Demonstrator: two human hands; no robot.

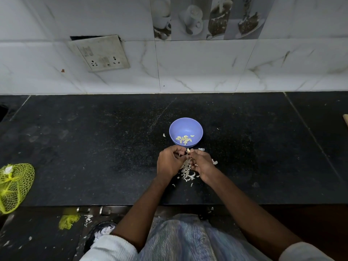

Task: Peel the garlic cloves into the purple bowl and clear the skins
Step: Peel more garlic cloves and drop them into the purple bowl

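Your curled left hand [170, 161] hides whatever its fingers hold, so you cannot tell if it grips anything. Your right hand [202, 163] covers part of the pale papery heap of garlic skins [187, 173] beneath it. The yellow-green plastic mesh bag [14, 187] runs off the left edge. A tan wooden object [345, 120] at the right edge is too cropped to identify.

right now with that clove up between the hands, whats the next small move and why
Probably finish stripping the garlic clove pinched by the right hand while the left hand pulls skin, then drop it into the purple bowl just beyond. Peeled cloves already lie there, and skins pile beneath the hands.
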